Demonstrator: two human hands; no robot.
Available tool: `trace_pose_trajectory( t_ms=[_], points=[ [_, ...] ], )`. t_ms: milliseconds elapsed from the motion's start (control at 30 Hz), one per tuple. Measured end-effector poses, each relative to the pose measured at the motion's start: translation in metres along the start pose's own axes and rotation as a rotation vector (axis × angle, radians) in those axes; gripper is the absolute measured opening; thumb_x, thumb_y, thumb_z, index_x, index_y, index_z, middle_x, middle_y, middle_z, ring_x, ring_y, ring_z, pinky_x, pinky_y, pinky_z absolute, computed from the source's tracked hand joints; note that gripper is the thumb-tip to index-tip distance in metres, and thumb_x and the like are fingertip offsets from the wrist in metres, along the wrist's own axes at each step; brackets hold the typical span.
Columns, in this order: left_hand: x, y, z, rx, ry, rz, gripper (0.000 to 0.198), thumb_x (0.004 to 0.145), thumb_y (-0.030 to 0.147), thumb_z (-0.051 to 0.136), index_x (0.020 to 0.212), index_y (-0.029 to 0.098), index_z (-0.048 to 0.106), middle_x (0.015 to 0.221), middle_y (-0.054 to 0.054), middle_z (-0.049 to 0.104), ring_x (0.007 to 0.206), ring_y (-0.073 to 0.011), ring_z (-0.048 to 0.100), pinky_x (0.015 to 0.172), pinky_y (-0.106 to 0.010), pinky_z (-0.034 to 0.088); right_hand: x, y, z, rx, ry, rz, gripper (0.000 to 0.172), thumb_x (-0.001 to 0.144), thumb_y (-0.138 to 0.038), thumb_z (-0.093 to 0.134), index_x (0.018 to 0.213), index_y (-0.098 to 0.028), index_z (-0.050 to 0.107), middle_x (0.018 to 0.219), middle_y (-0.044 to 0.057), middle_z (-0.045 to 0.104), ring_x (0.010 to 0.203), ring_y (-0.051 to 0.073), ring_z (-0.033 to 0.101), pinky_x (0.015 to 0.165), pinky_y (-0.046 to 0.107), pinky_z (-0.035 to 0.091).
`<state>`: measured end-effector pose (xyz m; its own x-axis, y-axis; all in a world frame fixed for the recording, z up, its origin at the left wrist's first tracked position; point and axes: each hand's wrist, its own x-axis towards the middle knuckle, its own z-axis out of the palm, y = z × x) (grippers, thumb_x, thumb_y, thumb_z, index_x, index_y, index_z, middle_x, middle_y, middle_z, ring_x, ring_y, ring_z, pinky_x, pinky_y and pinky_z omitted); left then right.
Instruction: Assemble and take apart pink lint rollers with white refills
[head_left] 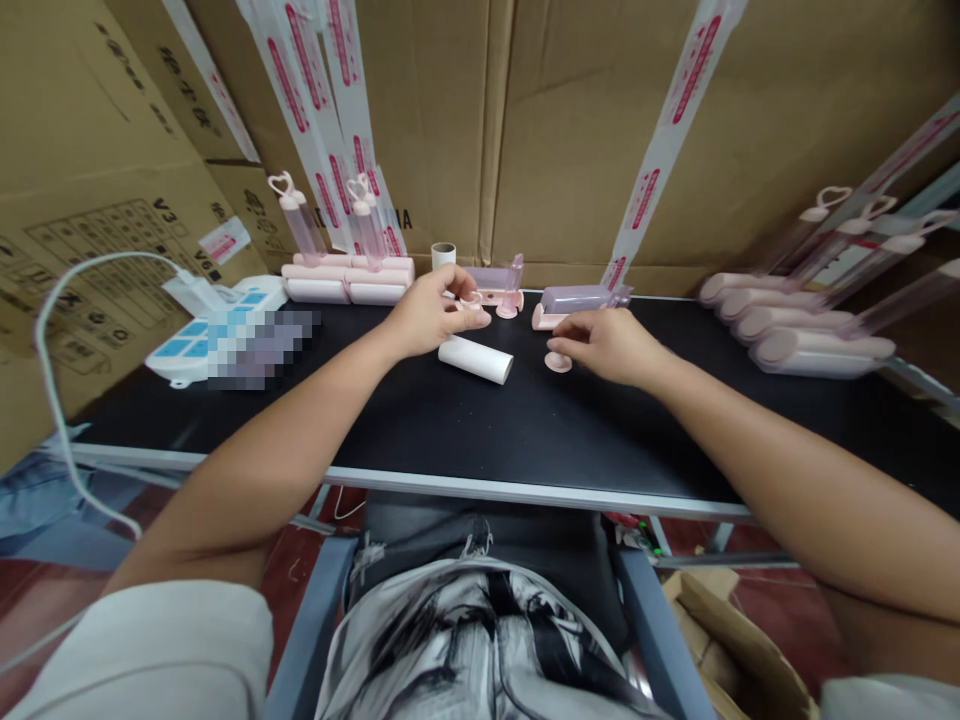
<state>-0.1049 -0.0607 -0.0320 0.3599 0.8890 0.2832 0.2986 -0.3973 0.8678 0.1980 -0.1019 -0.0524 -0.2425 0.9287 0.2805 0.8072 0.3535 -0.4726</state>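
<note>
My left hand (435,312) is closed, thumb and fingertips pinching a small pink piece (471,303), partly hidden by the fingers. My right hand (604,345) is closed too, its thumb and fingertips on a pink round cap (559,362) at the table surface. A white hollow tube (476,360) lies on its side between the hands. Just beyond the left hand is a clear purple cylinder (491,278) with a pink base part, beside an upright clear pink piece (511,290). Past the right fingers, another purple cylinder (576,299) rests on a pink holder (545,318).
A second white tube (443,254) stands upright at the back. Several pink-and-white rollers with heart-shaped loops sit at the back left (349,280) and right (821,348). A power strip (180,340) with a plugged-in white cable lies left. Cardboard (570,130) walls the black table (435,430).
</note>
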Motion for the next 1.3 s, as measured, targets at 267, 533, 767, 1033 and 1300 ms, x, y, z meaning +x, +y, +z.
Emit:
trace_pose_trajectory(
  t_ms=[267,533,767,1033,1300],
  points=[
    [-0.018,0.023,0.037,-0.302,-0.139,0.085,0.107,0.070,0.047,0.102,0.158,0.036,0.041,0.154,-0.015,0.059,0.127,-0.0291,0.073,0.100,-0.037,0.061,-0.028,-0.044,-0.008,0.157,0.166,-0.410,0.051,0.086,-0.060,0.082,0.124,-0.027,0.078,0.143,0.015,0.076,0.091,0.028,0.074,0.081,0.042,0.058],
    [-0.022,0.015,0.059,-0.378,-0.318,0.159,0.123,0.066,0.057,0.103,0.168,0.038,0.037,0.160,-0.019,0.059,0.159,-0.0399,0.050,0.105,-0.045,0.063,-0.031,-0.052,0.001,0.201,0.038,-0.417,0.038,0.097,-0.065,0.068,0.103,-0.028,0.077,0.100,0.009,0.083,0.071,0.021,0.067,0.072,0.038,0.057],
    [-0.021,0.023,0.057,-0.438,-0.277,0.094,0.116,0.073,0.053,0.100,0.167,0.037,0.035,0.159,-0.016,0.057,0.133,-0.0324,0.071,0.098,-0.040,0.064,-0.030,-0.059,-0.015,0.126,0.105,-0.461,0.037,0.101,-0.061,0.061,0.089,-0.031,0.079,0.103,0.010,0.083,0.100,0.031,0.076,0.090,0.045,0.058],
    [-0.022,0.021,0.022,-0.209,-0.098,0.143,0.088,0.079,0.051,0.096,0.152,0.030,0.050,0.141,-0.012,0.067,0.121,-0.0249,0.076,0.105,-0.035,0.060,-0.017,-0.003,-0.051,-0.319,-0.101,-0.135,0.015,0.090,-0.032,0.075,0.076,-0.026,0.075,0.076,0.004,0.075,0.069,0.023,0.065,0.071,0.037,0.044],
    [-0.012,0.003,0.015,-0.103,-0.051,0.272,0.065,0.085,0.064,0.087,0.127,0.018,0.067,0.121,-0.011,0.076,0.099,-0.0184,0.078,0.089,-0.029,0.062,0.002,0.013,-0.019,-0.485,-0.382,0.000,0.010,0.091,-0.028,0.074,0.083,-0.023,0.078,0.088,0.005,0.080,0.079,0.023,0.068,0.067,0.033,0.040]
  ],
)
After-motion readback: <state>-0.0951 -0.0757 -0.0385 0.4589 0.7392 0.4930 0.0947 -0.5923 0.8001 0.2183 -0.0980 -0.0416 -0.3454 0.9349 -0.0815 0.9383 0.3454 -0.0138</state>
